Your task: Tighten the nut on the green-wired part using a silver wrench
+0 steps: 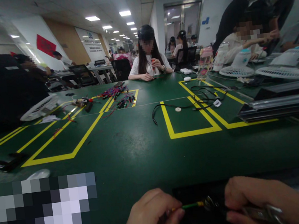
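Observation:
At the bottom centre, my left hand (156,213) pinches one end of a short green-and-yellow wire (192,205) between thumb and forefinger. The wire points right, toward my right hand (254,201), and a small shiny metal loop (209,202) lies at its far end. My right hand is closed, with a shiny metal piece (273,215) showing by its palm; its kind I cannot make out. Whether the right fingers touch the loop is unclear. Beneath both hands lies a glossy black surface (186,189), partly covered by them.
Yellow tape rectangles mark the green table (132,147). Black cables (199,96) lie at centre right, near dark metal profiles (281,101). Wire bundles (114,90), a black part (10,162) and a white fan (40,107) are on the left. A person (148,59) sits opposite.

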Demonstrator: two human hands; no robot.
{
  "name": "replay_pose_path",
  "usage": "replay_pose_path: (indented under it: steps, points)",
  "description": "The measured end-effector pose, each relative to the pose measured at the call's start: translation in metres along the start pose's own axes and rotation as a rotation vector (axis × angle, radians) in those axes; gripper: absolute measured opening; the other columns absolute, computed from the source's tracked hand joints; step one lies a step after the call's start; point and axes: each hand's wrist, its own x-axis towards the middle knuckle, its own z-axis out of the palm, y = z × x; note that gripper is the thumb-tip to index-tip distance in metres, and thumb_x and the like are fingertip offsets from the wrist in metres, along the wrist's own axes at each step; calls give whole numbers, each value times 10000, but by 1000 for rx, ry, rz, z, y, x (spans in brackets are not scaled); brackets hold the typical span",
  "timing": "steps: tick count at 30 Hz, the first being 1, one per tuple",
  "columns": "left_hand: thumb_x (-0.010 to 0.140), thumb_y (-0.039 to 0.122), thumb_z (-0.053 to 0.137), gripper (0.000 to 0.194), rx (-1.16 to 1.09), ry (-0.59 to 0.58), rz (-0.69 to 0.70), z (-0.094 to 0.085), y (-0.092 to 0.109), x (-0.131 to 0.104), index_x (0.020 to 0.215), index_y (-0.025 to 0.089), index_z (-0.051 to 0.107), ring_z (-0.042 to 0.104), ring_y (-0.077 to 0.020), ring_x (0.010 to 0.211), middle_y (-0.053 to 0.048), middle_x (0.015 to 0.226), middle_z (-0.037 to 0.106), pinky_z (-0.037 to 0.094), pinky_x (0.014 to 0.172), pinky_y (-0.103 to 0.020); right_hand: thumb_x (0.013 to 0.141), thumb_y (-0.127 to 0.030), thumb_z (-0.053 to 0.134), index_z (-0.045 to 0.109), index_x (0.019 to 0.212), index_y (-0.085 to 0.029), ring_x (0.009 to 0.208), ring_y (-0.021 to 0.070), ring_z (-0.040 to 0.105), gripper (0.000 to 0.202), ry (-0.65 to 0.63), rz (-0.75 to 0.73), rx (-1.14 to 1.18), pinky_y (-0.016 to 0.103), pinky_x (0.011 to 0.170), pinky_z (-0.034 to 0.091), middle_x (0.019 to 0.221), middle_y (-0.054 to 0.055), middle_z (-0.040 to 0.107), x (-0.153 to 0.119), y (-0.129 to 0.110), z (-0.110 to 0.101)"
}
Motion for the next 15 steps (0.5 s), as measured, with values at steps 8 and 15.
replay_pose_path:
  steps: [8,15]
  points:
    - [921,89,657,162,3,4,20,1,2,2,885,219,746,716,-141,707,4,793,762,500,625,-190,898,-565,780,710,825,-277,547,170,581,305,-10,-3,40,205,467,448,566,-55,567,11,-12,-10]
    - [926,113,630,177,35,1,10,3,6,3,854,207,761,727,-154,671,-14,757,761,525,600,-196,892,-553,785,721,839,-273,552,171,567,293,-9,17,77,215,477,446,572,-55,559,11,-10,-24]
